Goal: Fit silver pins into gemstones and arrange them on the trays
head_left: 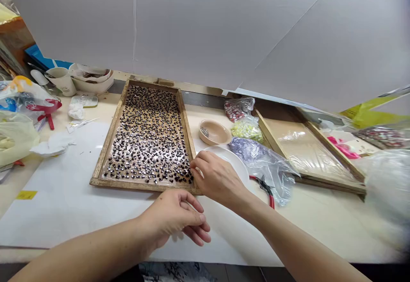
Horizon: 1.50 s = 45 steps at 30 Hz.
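Wooden trays (134, 184), two; right hand (219, 176), one; left hand (176, 213), one.

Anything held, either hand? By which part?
Left hand: nothing visibly held. Right hand: fingers at the near right corner of the tray; can't tell whether they pinch one of the black pieces.

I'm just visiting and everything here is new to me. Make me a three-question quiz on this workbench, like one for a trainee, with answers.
1. True or false: the right hand is at the near right corner of the tray of black pieces.
2. Which red-handled tool lies right of the tray? A: hammer; B: pliers; C: paintbrush.
3. Fill in: the beige bowl stands to the ___ of the tray.

Key: 1 true; 2 B; 3 right.
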{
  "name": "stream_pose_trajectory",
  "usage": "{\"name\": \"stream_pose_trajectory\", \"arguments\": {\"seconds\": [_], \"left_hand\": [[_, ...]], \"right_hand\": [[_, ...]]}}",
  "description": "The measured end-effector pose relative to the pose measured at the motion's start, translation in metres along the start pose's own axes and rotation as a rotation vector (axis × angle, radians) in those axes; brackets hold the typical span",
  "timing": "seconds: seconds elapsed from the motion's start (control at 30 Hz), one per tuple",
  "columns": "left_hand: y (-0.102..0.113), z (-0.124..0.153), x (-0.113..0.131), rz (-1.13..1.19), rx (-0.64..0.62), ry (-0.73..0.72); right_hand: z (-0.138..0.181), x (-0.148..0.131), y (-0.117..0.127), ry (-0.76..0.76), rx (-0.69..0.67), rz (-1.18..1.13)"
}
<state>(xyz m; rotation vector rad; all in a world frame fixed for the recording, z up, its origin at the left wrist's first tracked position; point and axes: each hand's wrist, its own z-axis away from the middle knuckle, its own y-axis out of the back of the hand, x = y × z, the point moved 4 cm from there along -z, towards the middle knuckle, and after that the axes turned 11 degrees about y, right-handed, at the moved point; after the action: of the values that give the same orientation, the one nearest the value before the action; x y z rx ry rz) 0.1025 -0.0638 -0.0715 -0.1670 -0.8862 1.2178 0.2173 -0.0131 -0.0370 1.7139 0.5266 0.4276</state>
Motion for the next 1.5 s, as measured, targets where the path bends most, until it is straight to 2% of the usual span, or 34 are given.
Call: {"name": "stream_pose_trajectory", "arguments": {"seconds": [0.13, 0.5, 0.97, 1.2, 1.37, 1.43, 1.5], "left_hand": [[-0.001, -0.002, -0.003, -0.014, -0.035, 0.016], [-0.001, -0.005, -0.008, 0.021, -0.049, 0.060], [-0.001, -0.007, -0.008, 0.011, -0.045, 0.067], [0.000, -0.008, -0.010, 0.005, -0.034, 0.058], [0.000, -0.007, -0.008, -0.003, -0.034, 0.042], [0.001, -0.006, -0.007, 0.003, -0.030, 0.037], [0.001, -0.005, -0.006, 0.009, -0.032, 0.032]], "right_hand": [[0.001, -0.011, 0.000, 0.126, 0.025, -0.116], [-0.007, -0.017, -0.011, 0.208, 0.000, -0.083], [-0.007, -0.017, -0.014, 0.222, -0.098, -0.080], [-0.007, -0.016, -0.013, 0.219, -0.092, -0.101], [0.003, -0.011, 0.002, 0.177, -0.024, -0.238], [0.010, -0.008, 0.012, 0.116, 0.007, -0.383], [0.019, -0.009, 0.019, 0.088, -0.037, -0.590]]}}
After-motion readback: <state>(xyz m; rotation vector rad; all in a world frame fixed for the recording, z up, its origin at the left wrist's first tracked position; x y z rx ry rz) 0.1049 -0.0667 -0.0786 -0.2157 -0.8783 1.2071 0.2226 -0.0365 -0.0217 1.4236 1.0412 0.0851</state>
